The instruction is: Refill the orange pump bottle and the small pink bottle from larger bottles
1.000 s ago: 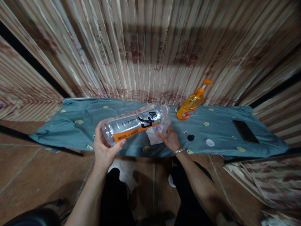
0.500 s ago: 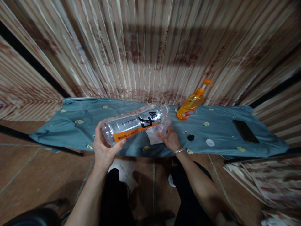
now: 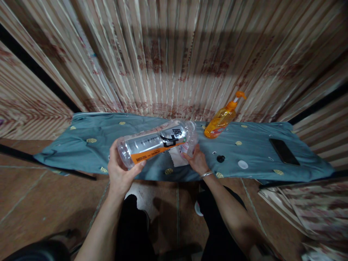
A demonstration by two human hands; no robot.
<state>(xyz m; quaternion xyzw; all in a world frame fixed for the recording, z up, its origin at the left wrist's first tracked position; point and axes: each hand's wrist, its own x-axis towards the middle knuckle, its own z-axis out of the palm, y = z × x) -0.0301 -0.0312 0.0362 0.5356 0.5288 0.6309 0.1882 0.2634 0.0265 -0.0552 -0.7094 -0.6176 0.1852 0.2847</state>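
A large clear bottle [image 3: 154, 143] with a silver and orange label lies tilted across the middle of the view, its neck to the right. My left hand [image 3: 121, 170] is wrapped round its base end. Below and right of the neck, my right hand [image 3: 197, 159] has its fingers closed on a small clear bottle [image 3: 193, 137], which is partly hidden behind the large one. A white paper piece [image 3: 178, 157] with a zigzag edge shows beside my right fingers.
On the blue-green cloth [image 3: 252, 145] stands an orange pump bottle [image 3: 220, 121]. Farther right are a small black cap [image 3: 220, 158], a white disc [image 3: 243, 164] and a dark phone [image 3: 284, 151]. A striped curtain [image 3: 168, 61] hangs behind.
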